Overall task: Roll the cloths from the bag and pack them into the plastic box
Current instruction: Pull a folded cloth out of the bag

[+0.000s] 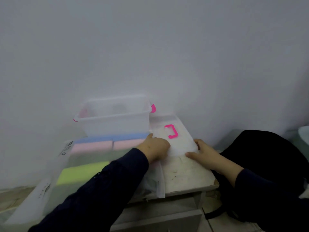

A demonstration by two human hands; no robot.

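While both hands work a white cloth (181,149) near the middle of the low table (189,178), the clear plastic box (115,118) stands open at the far left corner, seemingly with nothing in it yet. Its lid (168,128) with the pink handle lies just beside it along the far edge. The left hand (154,148) has its fingers curled onto the cloth's left edge; the right hand (204,154) presses on the right edge, thumb laid flat — neither plainly clenched. The bag (80,166) of folded pastel cloths covers the table's left side. A good roll probably needs both edges kept level and the turns tight — blur hides the folds.
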